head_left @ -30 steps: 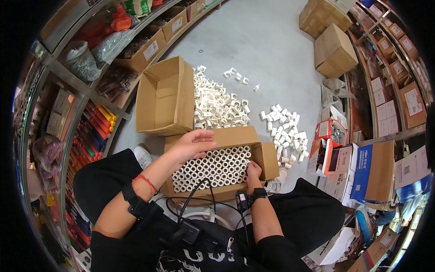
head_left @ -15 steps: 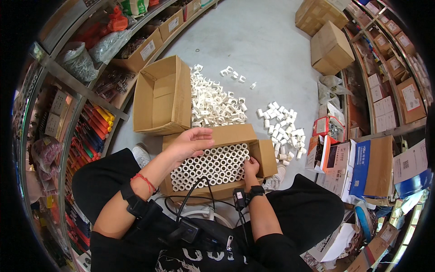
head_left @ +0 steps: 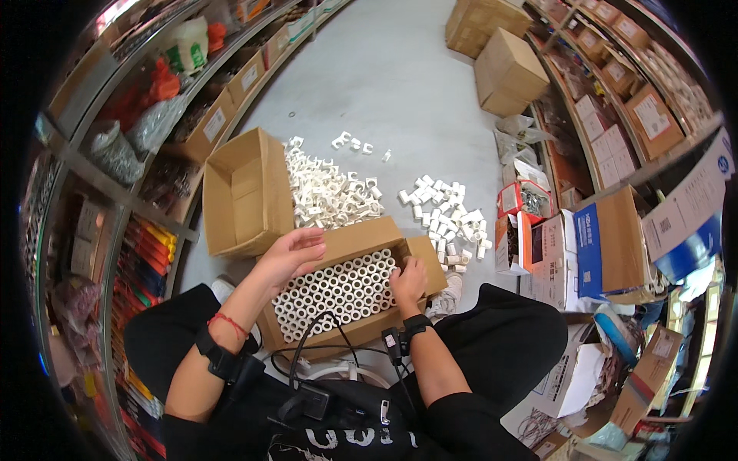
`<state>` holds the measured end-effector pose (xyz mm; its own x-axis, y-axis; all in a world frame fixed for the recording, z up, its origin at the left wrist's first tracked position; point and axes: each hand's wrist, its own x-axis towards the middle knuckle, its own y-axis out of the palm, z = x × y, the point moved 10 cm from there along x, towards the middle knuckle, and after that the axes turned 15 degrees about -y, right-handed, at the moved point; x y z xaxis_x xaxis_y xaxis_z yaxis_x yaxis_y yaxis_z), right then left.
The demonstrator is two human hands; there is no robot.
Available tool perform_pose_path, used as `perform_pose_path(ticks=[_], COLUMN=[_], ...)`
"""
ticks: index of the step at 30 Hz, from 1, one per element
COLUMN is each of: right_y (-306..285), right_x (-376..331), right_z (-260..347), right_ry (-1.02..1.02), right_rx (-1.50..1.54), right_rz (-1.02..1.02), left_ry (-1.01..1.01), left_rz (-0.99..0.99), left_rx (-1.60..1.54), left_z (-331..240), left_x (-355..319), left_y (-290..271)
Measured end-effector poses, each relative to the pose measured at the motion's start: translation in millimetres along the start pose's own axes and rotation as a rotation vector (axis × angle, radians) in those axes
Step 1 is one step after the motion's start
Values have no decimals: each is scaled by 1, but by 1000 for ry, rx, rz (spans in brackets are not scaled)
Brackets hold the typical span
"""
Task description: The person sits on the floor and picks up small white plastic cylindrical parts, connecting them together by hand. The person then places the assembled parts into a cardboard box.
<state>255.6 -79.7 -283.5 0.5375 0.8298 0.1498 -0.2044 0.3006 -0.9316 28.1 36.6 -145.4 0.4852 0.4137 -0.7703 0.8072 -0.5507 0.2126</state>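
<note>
Between my legs stands an open cardboard box (head_left: 360,237) packed with white plastic pipe couplings (head_left: 334,296), standing on end in tight rows with their round openings up. My left hand (head_left: 290,260) hovers over the box's far left corner, fingers stretched out and nothing in them. At the right end of the rows, just inside the box wall, my right hand (head_left: 409,281) has its fingers curled down against the couplings. Its fingertips are partly hidden, so what they hold cannot be made out. A black cable (head_left: 298,349) loops over the box's near edge.
An open cardboard box (head_left: 244,188) lies beyond at the left. White pipe clips (head_left: 332,192) are heaped on the floor beside it, and loose white couplings (head_left: 442,215) lie right of them. Shelves (head_left: 181,230) line the left; stacked cartons (head_left: 507,73) and opened boxes (head_left: 607,238) stand right.
The whole view has shifted, moving the scene left and slightly down. My right hand sits a little higher at the box's right end, its back more visible. My left hand stays outstretched over the box.
</note>
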Motion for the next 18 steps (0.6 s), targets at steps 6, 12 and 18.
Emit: perform_pose_path(ticks=[6,12,18], right_y=[9,34,38], right_x=[2,-18,-22], right_z=[-70,-72,-73], right_ry=[281,430,484], right_rx=[91,318,220], right_rz=[75,144,147], left_ry=[15,-69,-118], left_rz=[-62,-145,-110], left_rx=[61,18,150], left_z=[-4,10,-4], left_x=[-5,13,86], left_y=[-8,-43,-6])
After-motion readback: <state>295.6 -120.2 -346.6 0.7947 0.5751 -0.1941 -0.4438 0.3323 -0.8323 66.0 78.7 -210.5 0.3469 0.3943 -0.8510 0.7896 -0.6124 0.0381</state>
